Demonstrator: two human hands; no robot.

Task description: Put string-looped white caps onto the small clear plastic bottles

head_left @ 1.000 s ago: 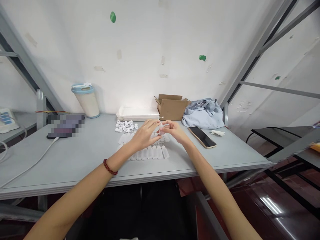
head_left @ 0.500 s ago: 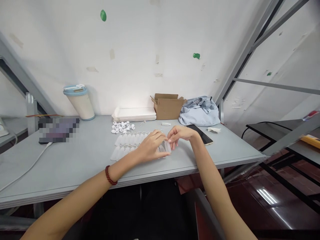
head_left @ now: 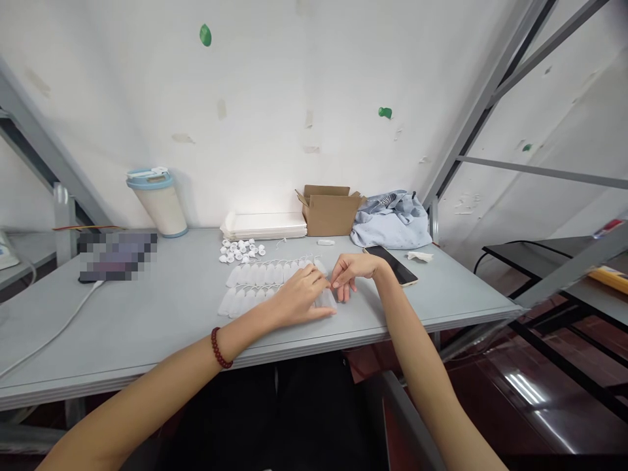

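Two rows of frosted white, tapered plastic pieces lie on the grey table; the back row [head_left: 269, 273] and the front row [head_left: 245, 302] both have thin white cords at their tops. My left hand [head_left: 301, 297] rests over the right end of the front row, fingers stretched and thumb apart, partly covering the pieces there. Just right of it, my right hand [head_left: 350, 271] has thumb and forefinger pinched together near my left fingertips. Whatever is in that pinch, if anything, is too small to make out. A pile of small white caps [head_left: 240, 250] lies behind the rows.
Along the wall stand a cup with a blue lid [head_left: 159, 203], a flat white stack [head_left: 265, 226], an open cardboard box [head_left: 331, 212] and a light blue cloth [head_left: 392, 222]. A black phone [head_left: 392, 263] lies right of my hands. A white cable [head_left: 53, 333] crosses the table's left side.
The frosted piece that stood tilted between my hands now lies low at the front row's right end. My left hand has flattened over it; my right fingers have drawn slightly back.
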